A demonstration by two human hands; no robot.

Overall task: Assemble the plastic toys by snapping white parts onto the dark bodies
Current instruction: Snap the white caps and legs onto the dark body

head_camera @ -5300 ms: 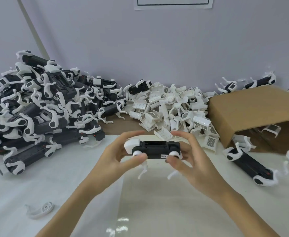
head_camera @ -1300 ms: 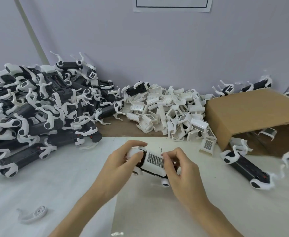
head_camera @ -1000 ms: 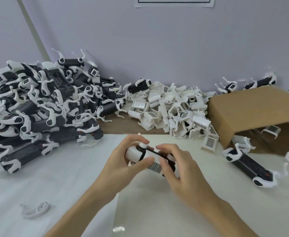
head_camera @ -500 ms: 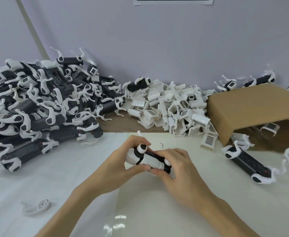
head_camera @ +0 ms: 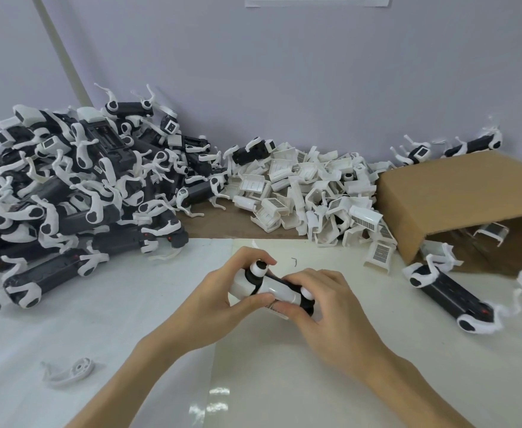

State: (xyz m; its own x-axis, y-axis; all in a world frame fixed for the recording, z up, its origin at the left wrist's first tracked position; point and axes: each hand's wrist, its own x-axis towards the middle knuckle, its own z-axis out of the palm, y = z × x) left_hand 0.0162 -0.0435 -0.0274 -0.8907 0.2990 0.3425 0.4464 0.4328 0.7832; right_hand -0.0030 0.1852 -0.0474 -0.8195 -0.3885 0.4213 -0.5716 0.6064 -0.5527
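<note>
— What did the hands have?
— Left hand and right hand both gripped one toy above the table.
— Cover seated?
— Seemingly; fingers hid it. Beyond lay loose white parts.

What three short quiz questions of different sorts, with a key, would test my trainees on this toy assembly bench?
1. True or false: both hands grip one toy.
2. Multiple choice: the heap of loose white covers lies (A) inside the cardboard box, (B) between the toy pile and the box, (C) at the near table edge.
3. Fill in: one stray white leg part lies on the table near the ____ forearm.

Key: 1 true, the left hand and the right hand both hold it; 2 B; 3 left.
</note>
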